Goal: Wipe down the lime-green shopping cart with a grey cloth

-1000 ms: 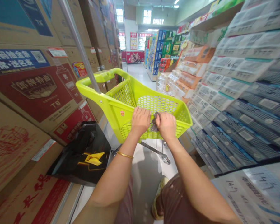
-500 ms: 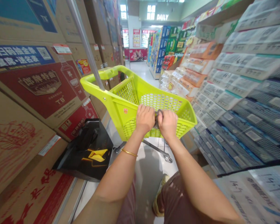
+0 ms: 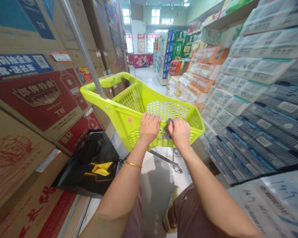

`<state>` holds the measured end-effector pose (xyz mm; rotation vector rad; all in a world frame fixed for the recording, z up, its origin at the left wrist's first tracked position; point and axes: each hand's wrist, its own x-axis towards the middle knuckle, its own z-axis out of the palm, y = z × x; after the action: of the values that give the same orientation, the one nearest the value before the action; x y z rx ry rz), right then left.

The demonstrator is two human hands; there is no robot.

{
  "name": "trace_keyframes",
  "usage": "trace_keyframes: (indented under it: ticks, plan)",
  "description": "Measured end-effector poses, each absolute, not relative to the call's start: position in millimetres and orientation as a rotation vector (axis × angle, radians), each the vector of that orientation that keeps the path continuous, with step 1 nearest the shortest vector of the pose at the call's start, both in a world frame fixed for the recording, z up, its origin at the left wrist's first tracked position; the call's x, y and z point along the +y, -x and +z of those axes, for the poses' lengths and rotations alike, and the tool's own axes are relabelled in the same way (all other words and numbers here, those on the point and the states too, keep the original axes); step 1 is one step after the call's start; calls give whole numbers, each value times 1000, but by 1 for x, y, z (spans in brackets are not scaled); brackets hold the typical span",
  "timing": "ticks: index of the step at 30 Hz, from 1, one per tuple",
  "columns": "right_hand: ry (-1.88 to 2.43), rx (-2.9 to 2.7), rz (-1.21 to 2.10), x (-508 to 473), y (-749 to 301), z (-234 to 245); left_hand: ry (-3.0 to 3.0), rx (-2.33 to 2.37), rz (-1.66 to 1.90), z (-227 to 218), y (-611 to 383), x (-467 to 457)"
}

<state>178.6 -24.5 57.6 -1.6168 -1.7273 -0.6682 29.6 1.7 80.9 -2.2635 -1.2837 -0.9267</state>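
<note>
A lime-green shopping cart (image 3: 119, 114) with perforated basket walls stands sideways in front of me, and no goods show inside. My left hand (image 3: 149, 127) is closed over the near rim of the basket, fingers curled to the inner side. Just to the right, my right hand (image 3: 180, 134) is closed on a crumpled dark grey cloth (image 3: 167, 129) and rests at the same rim. The cloth hangs against the outer wall between both hands. Part of it is hidden under the right fingers.
Stacked cartons (image 3: 39, 99) line the left side. A black bag (image 3: 89, 165) with a yellow patch sits by them near the cart's wheels. Wrapped paper packs (image 3: 258, 76) are piled on the right. A metal pole (image 3: 81, 46) slants behind the cart handle. The aisle floor (image 3: 151, 77) runs on ahead.
The gap between my hands has widened, with the left hand slightly further left along the rim. More of the cloth shows now. The whole view has shifted a little.
</note>
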Motion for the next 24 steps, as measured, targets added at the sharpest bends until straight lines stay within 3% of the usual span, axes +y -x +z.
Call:
trace_keyframes:
  ticks: [8,15,24]
  plan:
    - [1728,-1545,-608,-32,-185,62,2223,-1288,-967,78,-33,2]
    - [1541,-1640,-494,-18,-139,62,2220,-1313,-1006,75,-35,4]
    - [1531,-1765,-609,-20,-164,61,2278,-1204,-1006,80,-20,10]
